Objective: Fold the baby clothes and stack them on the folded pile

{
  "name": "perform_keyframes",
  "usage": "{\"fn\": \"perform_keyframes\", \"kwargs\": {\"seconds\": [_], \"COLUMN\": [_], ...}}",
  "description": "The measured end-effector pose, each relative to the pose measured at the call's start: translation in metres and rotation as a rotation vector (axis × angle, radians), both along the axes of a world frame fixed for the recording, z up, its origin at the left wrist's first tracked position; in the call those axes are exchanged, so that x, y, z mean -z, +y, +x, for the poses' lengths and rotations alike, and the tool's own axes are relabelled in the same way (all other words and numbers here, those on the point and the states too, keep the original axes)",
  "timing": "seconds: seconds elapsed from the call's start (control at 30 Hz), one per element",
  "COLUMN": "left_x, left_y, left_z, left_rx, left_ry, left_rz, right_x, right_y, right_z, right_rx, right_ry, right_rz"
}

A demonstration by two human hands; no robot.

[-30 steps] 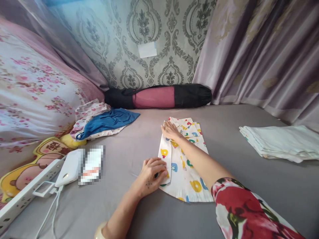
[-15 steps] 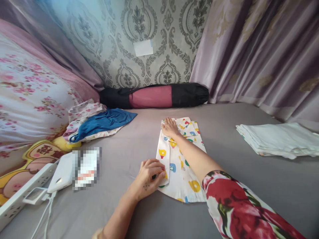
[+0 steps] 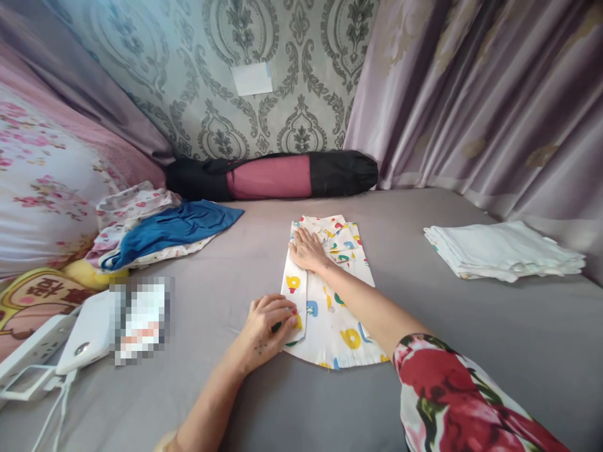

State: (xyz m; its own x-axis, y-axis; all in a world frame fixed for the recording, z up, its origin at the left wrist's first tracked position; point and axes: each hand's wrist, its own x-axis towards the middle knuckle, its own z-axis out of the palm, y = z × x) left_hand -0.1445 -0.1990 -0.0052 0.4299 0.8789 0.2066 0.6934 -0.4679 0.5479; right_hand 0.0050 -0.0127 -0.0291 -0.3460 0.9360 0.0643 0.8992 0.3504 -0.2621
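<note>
A small white shirt with a bright yellow, blue, red and green print lies partly folded on the grey bed sheet. Its left side is turned inward as a long strip, and layered folds are bunched near the top. My right hand rests flat on the upper left part of the shirt, fingers stretched out. Down at the lower left corner, my left hand has its curled fingers and thumb closed on the edge of the strip. The shirt's middle is partly covered by my right forearm.
A folded white cloth stack lies to the right. At the left are a pile of clothes with a blue piece, a white power bank with cables, and a power strip. A black and pink rolled bag lies along the wall.
The view has shifted, so everything sits a little further left. My right hand has slid slightly down the folded strip, uncovering more of the shirt's top; my left hand stays at the lower corner.
</note>
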Motion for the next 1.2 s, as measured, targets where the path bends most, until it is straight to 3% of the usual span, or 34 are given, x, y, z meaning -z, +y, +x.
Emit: {"fn": "perform_keyframes", "kwargs": {"seconds": [0.2, 0.4, 0.73, 1.2], "left_x": [-0.001, 0.001, 0.006, 0.004], "left_y": [0.001, 0.001, 0.001, 0.001], "left_z": [0.000, -0.001, -0.001, 0.000], "left_rx": [-0.012, -0.008, 0.032, 0.020], "left_ry": [0.014, 0.015, 0.017, 0.019], "left_rz": [0.007, 0.016, 0.051, 0.050], "right_x": [0.003, -0.006, -0.008, -0.005], "right_y": [0.001, 0.001, -0.005, -0.007], "right_z": [0.000, 0.005, 0.048, 0.046], "right_rx": [0.004, -0.009, 0.039, 0.072], "right_ry": [0.019, 0.072, -0.029, -0.046], "right_rz": [-0.010, -0.089, 0.088, -0.018]}}
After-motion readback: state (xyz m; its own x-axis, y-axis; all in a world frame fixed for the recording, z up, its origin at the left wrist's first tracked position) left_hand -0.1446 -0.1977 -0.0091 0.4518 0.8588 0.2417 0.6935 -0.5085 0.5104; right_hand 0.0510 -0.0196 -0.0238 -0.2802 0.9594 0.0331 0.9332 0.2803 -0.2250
